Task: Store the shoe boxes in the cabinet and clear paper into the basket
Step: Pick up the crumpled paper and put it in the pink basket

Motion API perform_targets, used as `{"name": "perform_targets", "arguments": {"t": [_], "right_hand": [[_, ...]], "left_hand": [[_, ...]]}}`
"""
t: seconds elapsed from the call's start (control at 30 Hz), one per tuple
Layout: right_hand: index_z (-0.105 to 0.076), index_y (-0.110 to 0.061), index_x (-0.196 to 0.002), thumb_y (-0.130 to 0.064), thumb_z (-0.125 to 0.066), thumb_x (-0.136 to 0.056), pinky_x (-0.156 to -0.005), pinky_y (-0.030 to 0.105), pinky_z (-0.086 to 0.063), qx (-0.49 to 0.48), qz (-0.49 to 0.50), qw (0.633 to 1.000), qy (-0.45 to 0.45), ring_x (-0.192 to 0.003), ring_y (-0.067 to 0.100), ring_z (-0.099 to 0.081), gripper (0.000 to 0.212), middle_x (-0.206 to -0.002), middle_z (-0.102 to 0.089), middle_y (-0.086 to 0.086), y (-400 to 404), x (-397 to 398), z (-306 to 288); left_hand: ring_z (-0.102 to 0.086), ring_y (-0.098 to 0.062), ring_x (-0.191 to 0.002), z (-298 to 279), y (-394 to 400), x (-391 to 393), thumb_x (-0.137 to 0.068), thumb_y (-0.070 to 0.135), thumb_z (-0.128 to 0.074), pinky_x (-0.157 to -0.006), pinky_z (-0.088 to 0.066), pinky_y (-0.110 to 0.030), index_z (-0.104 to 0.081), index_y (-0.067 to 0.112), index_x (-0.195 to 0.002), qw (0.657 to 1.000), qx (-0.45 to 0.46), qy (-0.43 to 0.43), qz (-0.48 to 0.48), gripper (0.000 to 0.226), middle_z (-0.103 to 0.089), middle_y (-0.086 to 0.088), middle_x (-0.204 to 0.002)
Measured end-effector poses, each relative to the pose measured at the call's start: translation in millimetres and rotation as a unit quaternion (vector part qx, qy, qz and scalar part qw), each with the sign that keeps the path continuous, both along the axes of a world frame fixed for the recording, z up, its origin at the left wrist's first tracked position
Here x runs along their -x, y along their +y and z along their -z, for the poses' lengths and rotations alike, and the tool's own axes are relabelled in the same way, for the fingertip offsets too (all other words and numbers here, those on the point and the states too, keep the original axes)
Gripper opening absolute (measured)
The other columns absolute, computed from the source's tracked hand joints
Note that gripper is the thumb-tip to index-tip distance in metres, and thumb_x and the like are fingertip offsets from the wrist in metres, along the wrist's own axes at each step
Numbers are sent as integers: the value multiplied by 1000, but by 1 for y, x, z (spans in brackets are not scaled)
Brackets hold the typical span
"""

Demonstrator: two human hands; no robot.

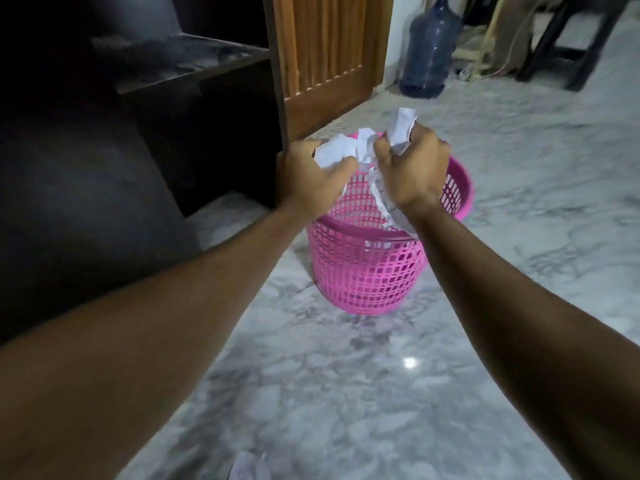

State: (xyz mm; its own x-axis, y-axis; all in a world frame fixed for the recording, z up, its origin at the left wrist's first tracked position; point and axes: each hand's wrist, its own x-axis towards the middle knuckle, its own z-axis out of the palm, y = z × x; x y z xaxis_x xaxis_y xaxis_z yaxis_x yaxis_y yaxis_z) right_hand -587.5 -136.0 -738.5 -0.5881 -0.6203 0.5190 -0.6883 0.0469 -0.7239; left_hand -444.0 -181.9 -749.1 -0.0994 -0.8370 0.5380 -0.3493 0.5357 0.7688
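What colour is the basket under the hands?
Pink, with an open lattice wall, seen clearly in the head view: basket, standing on the marble floor.

Crumpled white paper (337, 152), pink plastic lattice basket (367, 271), glossy marble floor (346, 393).

Polished grey marble floor (346, 393) reflects a bright spot of light. A ribbed wooden door (325, 57) stands at the back. Near it, a blue water jug (429, 50) sits beside dark chair legs (568, 46).

Grey-veined marble floor (346, 393) glossy, one bright light spot on it. Ribbed wooden door (325, 57) at back. Blue water jug (429, 46) upright (large, translucent) near door. Dark furniture legs (568, 46) at far right.
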Motion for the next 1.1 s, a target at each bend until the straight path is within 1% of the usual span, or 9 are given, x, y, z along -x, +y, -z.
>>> {"name": "perform_targets", "arguments": {"t": [0.17,0.27,0.33,0.43,0.53,0.7,0.83,0.97,1.1], "right_hand": [[-69,-10,-124,-37,-62,-100,-74,18,-37,-70,37,995,-65,-103,21,-71,36,-123,-75,7,-10,32,15],[-61,-12,-136,-41,-61,-100,-75,21,-46,-148,12,984,-100,-104,24,-69,46,-123,-71,6,-23,46,25],[-59,-12,-136,-48,-61,-98,-86,33,-58,-222,-20,965,-134,-103,24,-69,52,-121,-71,6,-31,53,28],[-58,-8,-137,-49,-61,-98,-104,48,-54,-291,-45,945,-146,-117,32,-66,56,-129,-69,14,-35,58,30],[-59,-8,-132,-39,-58,-102,-106,46,-53,-332,-60,936,-98,-117,31,-66,43,-125,-68,15,-37,59,26],[-57,-9,-127,-42,-64,-97,-83,34,-61,-289,-1,945,-151,-97,22,-71,46,-116,-72,9,-42,72,19],[-45,-13,-145,-44,-64,-96,-54,26,-47,-259,42,952,-161,-73,13,-60,62,-116,-64,3,-44,72,15],[-49,-16,-142,-51,-68,-90,-101,44,-54,-216,53,974,-38,-124,28,-59,65,-142,-56,9,-49,53,15],[-58,-16,-130,-51,-58,-89,-103,38,-48,-106,-36,985,133,-124,26,-55,54,-135,-56,9,-30,11,18]], "left_hand": [[-73,-14,-89,10,-24,57,-82,41,-76,-77,-56,-28,-78,15,-103,992,-113,-62,15,34,-77,2,-94],[-70,-26,-100,17,-36,70,-89,67,-60,-90,-58,-35,-60,19,-133,933,-270,-233,47,65,-72,-5,-120],[-66,-29,-101,22,-44,73,-89,78,-48,-81,-53,-33,-55,19,-137,900,-307,-302,68,76,-67,-7,-124],[-65,-26,-108,26,-56,72,-93,73,-48,-79,-43,-30,-59,20,-133,908,-189,-362,95,68,-67,-5,-119],[-65,-12,-90,20,-62,65,-96,57,-60,-67,-44,-20,-63,21,-130,914,-124,-365,123,50,-69,3,-114],[-69,-20,-97,20,-64,53,-91,47,-70,-63,-48,-21,-62,19,-120,956,-38,-284,59,41,-66,-2,-117],[-57,-12,-100,24,-62,36,-92,40,-71,-62,-34,-12,-62,15,-123,967,9,-251,41,41,-63,-6,-125],[-59,-10,-99,28,-56,13,-87,42,-67,-65,-30,-4,-62,11,-121,973,31,-224,47,46,-64,-8,-122],[-61,-9,-89,37,-37,-28,-83,39,-65,-70,-48,-13,-66,12,-112,986,34,-161,39,39,-66,-7,-110]]}}
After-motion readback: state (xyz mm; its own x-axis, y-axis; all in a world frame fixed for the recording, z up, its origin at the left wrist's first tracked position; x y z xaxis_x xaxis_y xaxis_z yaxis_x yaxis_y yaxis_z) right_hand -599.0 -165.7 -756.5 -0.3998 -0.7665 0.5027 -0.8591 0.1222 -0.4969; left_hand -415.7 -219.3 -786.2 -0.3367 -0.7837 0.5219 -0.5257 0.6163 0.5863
